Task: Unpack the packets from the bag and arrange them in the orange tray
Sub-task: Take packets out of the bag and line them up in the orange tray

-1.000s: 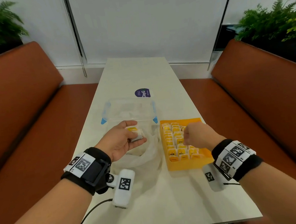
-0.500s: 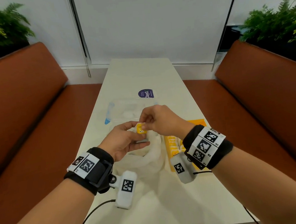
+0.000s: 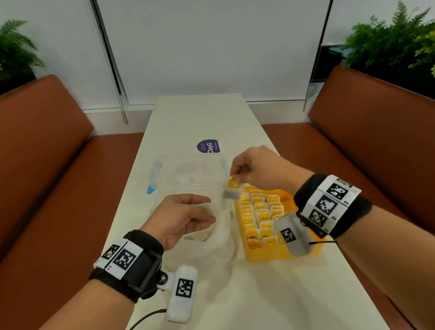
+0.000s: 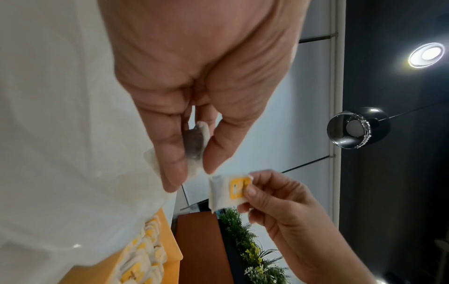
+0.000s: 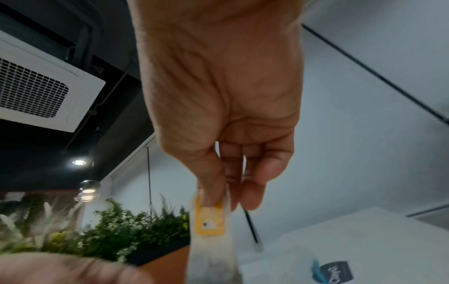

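Pinching a tea packet (image 3: 231,188) by its yellow-labelled top edge, the right hand (image 3: 258,167) holds it hanging just above the far left corner of the orange tray (image 3: 270,253); the right wrist view shows thumb and fingertips closed on the label, with the pouch dangling below. Gripping at the top probably lets the packet drop upright into a row, matching the packets (image 3: 262,215) already standing there in tight lines with their yellow tabs up. By that reading, the step in hand is carrying this packet to a free slot; the far end of the tray looks the likeliest place, though the hand hides part of it. The left hand (image 3: 181,217) hovers over the crumpled white bag (image 3: 217,234), which lies on the table (image 3: 277,305) just left of the tray. From the head view its fingers look loosely extended, but the left wrist view shows 1 more packet (image 4: 195,146) pinched between thumb and fingers, so it is holding the next one ready, near enough to pass across. A clear lidded container (image 3: 188,173) with blue clips sits beyond the bag, and a round purple sticker (image 3: 208,146) lies farther up the table. How many packets remain in the bag cannot be told.
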`<state>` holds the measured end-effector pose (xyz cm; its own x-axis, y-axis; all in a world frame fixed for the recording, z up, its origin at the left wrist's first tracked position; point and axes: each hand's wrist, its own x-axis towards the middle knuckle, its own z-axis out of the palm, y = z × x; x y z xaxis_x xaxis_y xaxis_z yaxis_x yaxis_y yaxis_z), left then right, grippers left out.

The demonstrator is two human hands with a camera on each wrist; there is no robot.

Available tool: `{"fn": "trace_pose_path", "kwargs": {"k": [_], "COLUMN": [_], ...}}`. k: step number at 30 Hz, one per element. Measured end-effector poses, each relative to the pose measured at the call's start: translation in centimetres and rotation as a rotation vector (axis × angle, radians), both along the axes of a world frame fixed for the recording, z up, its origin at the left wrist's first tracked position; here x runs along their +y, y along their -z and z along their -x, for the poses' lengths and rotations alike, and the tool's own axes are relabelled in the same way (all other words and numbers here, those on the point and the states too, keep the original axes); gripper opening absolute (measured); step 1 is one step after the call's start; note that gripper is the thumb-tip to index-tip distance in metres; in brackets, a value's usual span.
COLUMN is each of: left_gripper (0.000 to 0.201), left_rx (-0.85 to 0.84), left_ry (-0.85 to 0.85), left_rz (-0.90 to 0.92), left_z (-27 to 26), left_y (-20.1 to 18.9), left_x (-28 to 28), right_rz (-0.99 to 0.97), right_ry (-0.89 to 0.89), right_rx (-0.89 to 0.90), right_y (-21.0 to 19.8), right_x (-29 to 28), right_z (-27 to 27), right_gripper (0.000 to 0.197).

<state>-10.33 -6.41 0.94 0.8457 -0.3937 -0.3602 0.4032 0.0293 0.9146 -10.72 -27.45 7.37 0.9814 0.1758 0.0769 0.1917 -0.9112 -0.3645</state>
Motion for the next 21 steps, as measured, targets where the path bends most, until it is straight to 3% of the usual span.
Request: {"fn": "trace_pose_path", "kwargs": {"k": [5,9,21], "left_gripper": [0.028,0.037,0.023], "left_rx": [-0.014,-0.009,-0.084], "left_ry": [-0.022,-0.04,-0.029], "left_rz": [-0.045,-0.049,-0.206], "left_z": [-0.2,-0.2,-0.3], "left_y": [0.1,0.0,0.5], "left_x": [0.6,0.7,0.3], "right_rz": [0.323,0.448,0.673], "right_ry": [0.231,0.348,0.313], "right_rx": [0.018,0.112,0.265], "right_y": [0.5,2.6,9.3], "right_x": [-6.6,-9.8,-10.9], "right_z": [-2.4,-3.5,-4.8], "right_gripper": [0.02,0.021,0.016]}}
